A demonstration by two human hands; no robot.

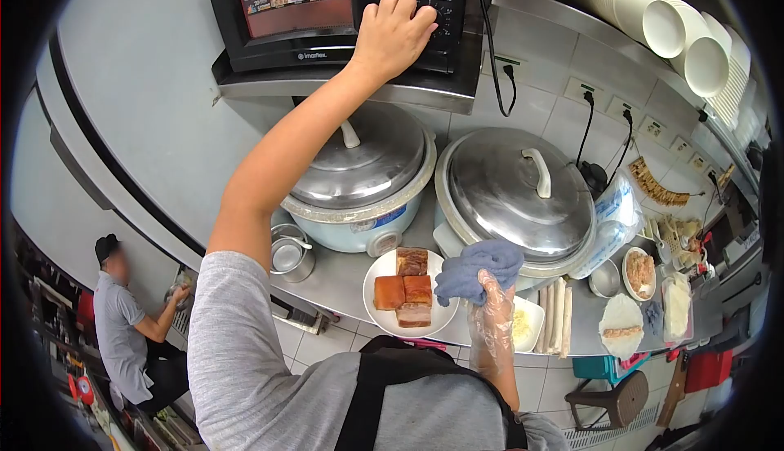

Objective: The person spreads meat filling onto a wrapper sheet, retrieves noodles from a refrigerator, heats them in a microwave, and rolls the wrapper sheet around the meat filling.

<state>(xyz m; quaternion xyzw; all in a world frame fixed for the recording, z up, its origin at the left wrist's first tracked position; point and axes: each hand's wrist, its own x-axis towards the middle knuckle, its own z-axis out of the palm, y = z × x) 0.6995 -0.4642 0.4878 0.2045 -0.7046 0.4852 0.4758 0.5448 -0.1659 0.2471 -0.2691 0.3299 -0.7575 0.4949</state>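
Note:
My bare left hand [395,36] is raised to the control panel of a black microwave oven [300,57]. Its fingers curl around the lower dial, which they mostly hide; printed markings show beside them. In a clear plastic glove, my right hand [492,308] grips a bunched blue-grey cloth [480,271] at counter height. Left of the cloth, a white plate [377,312] carries several blocks of browned, layered pork belly [389,293]. Partly behind my right hand is a white dish [532,320] of pale chopped food.
Two large lidded cookers [359,169] [523,194] stand under the microwave shelf and along the wall. White bowls [645,18] are stacked on the upper right shelf. Wrapped rolls [555,316] and food containers line the right counter. A co-worker [131,320] sits at left.

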